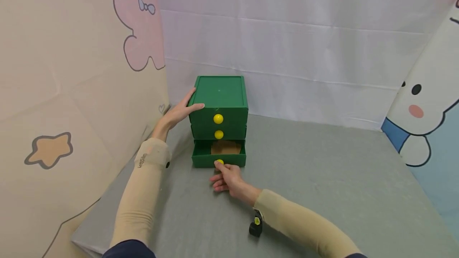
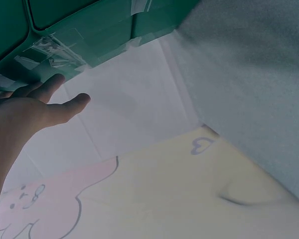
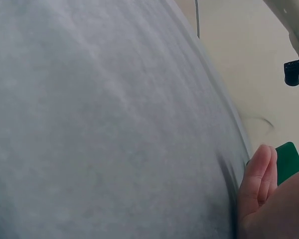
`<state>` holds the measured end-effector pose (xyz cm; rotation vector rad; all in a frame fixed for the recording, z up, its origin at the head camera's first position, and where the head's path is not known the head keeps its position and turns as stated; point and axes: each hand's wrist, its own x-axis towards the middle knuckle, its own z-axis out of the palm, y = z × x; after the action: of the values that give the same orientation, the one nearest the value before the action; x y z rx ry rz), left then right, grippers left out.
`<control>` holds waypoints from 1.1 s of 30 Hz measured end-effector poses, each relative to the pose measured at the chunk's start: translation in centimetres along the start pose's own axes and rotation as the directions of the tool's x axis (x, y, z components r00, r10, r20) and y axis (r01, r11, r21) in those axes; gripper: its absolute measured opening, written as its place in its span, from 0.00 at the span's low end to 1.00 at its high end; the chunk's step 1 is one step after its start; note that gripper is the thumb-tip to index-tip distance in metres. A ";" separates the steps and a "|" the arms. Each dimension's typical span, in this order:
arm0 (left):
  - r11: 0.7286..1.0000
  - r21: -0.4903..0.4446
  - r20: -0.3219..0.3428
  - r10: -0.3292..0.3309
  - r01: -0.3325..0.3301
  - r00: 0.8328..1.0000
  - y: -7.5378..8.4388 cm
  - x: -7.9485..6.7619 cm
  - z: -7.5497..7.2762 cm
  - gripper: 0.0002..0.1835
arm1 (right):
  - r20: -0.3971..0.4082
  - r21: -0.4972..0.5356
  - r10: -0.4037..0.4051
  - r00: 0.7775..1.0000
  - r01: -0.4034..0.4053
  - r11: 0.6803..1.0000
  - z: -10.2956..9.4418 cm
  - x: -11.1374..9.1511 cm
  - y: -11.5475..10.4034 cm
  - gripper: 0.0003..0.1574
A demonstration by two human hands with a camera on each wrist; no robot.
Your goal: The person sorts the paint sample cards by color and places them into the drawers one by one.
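A small green drawer cabinet [image 1: 219,92] with three drawers and yellow knobs stands on the grey table. Its bottom drawer [image 1: 201,161] is pulled out, and a flat brown piece [image 1: 229,147] lies inside. My right hand [image 1: 233,180] pinches that drawer's yellow knob [image 1: 220,161] between thumb and index finger, the other fingers extended below. At the cabinet's upper left side, my left hand [image 1: 178,113] rests with straight, spread fingers. In the left wrist view, clear tape [image 2: 55,52] shows on the green side near the fingertips.
The grey table [image 1: 322,178] stretches to the right of the cabinet. A white curtain [image 1: 287,51] hangs behind it, and a cream sheet with a star [image 1: 50,150] borders the left. On the right hangs a printed sheet [image 1: 416,130]. A small black camera [image 1: 255,226] hangs by the right wrist.
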<state>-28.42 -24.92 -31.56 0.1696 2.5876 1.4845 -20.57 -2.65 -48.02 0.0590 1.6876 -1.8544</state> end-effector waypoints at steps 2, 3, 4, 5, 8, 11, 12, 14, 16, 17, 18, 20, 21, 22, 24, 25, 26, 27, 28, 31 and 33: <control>1.000 -0.001 -0.001 0.001 -0.001 1.000 0.0 0.0 0.0 0.47 | -0.003 0.010 0.000 1.000 0.001 1.000 0.0 0.2 -0.1 0.35; 1.000 0.000 -0.002 0.000 0.000 1.000 -0.1 0.0 0.0 0.47 | -0.005 0.015 -0.001 1.000 0.001 1.000 0.0 0.2 -0.2 0.35; 1.000 0.002 -0.003 0.000 0.000 1.000 -0.1 0.0 0.0 0.47 | -0.007 0.018 -0.001 1.000 0.002 1.000 0.0 0.3 -0.3 0.35; 1.000 0.003 -0.004 0.001 -0.001 1.000 0.0 0.0 0.0 0.47 | -0.009 0.019 -0.002 1.000 0.002 1.000 0.0 0.4 -0.3 0.35; 1.000 0.006 -0.003 -0.001 0.001 1.000 0.0 0.0 -0.1 0.47 | -0.012 0.026 -0.001 1.000 0.001 1.000 0.1 0.8 -0.4 0.35; 1.000 0.004 0.001 -0.005 0.005 1.000 0.1 -0.1 -0.1 0.47 | -0.016 0.022 -0.001 1.000 0.002 1.000 0.2 1.1 -0.5 0.35; 1.000 0.002 0.001 -0.006 0.006 1.000 0.1 -0.1 -0.1 0.47 | -0.017 0.021 -0.001 1.000 0.001 1.000 0.2 1.3 -0.6 0.35; 1.000 0.000 0.000 -0.009 0.009 1.000 0.1 -0.1 -0.1 0.47 | -0.021 0.013 -0.001 1.000 0.001 1.000 0.2 1.5 -0.7 0.35; 1.000 -0.001 -0.001 -0.012 0.012 1.000 0.1 -0.1 -0.1 0.47 | -0.021 0.010 0.000 1.000 0.000 1.000 0.2 1.6 -0.8 0.35; 1.000 -0.002 -0.001 -0.014 0.014 1.000 0.1 -0.1 -0.1 0.47 | -0.021 0.009 0.003 1.000 -0.003 1.000 0.2 1.7 -0.9 0.35; 1.000 -0.003 -0.001 -0.016 0.016 1.000 0.1 -0.1 -0.2 0.47 | -0.021 0.008 0.004 1.000 -0.004 1.000 0.2 1.8 -0.9 0.35; 1.000 -0.004 -0.001 -0.017 0.017 1.000 0.1 -0.1 -0.2 0.47 | -0.021 0.007 0.007 1.000 -0.007 1.000 0.1 2.0 -1.0 0.35; 1.000 -0.006 -0.001 -0.016 0.016 1.000 0.0 -0.1 -0.2 0.47 | -0.022 0.009 0.010 1.000 -0.010 1.000 0.1 2.1 -1.1 0.36; 1.000 -0.007 -0.001 -0.015 0.015 1.000 0.1 -0.1 -0.2 0.47 | -0.023 0.008 0.009 1.000 -0.008 1.000 0.1 2.3 -1.1 0.36; 1.000 -0.010 0.000 -0.012 0.012 1.000 0.0 0.0 -0.2 0.47 | -0.026 0.010 0.006 1.000 -0.005 1.000 0.0 2.5 -1.2 0.36; 1.000 -0.011 0.000 -0.011 0.011 1.000 0.0 0.0 -0.2 0.47 | -0.027 0.012 0.004 1.000 -0.004 1.000 0.0 2.7 -1.3 0.36; 1.000 -0.012 0.001 -0.012 0.012 1.000 0.0 0.0 -0.2 0.47 | -0.029 0.013 0.003 1.000 -0.003 1.000 -0.1 2.8 -1.3 0.36; 1.000 -0.013 0.003 -0.012 0.012 1.000 0.0 0.0 -0.2 0.47 | -0.030 0.015 0.003 1.000 -0.002 1.000 -0.1 2.9 -1.4 0.36; 1.000 -0.014 0.005 -0.012 0.012 1.000 0.0 0.0 -0.2 0.47 | -0.030 0.015 0.002 1.000 -0.002 1.000 -0.1 3.0 -1.4 0.36; 1.000 -0.017 0.007 -0.009 0.010 1.000 0.0 0.0 -0.2 0.47 | -0.031 0.015 0.007 1.000 -0.006 1.000 -0.2 3.3 -1.6 0.36; 1.000 -0.017 0.007 -0.009 0.009 1.000 0.0 0.0 -0.2 0.47 | -0.031 0.014 0.005 1.000 -0.004 1.000 -0.2 3.6 -1.6 0.37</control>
<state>-28.45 -25.06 -31.48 0.1607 2.5663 1.5001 -24.29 -3.92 -48.13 0.0973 1.6943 -1.8705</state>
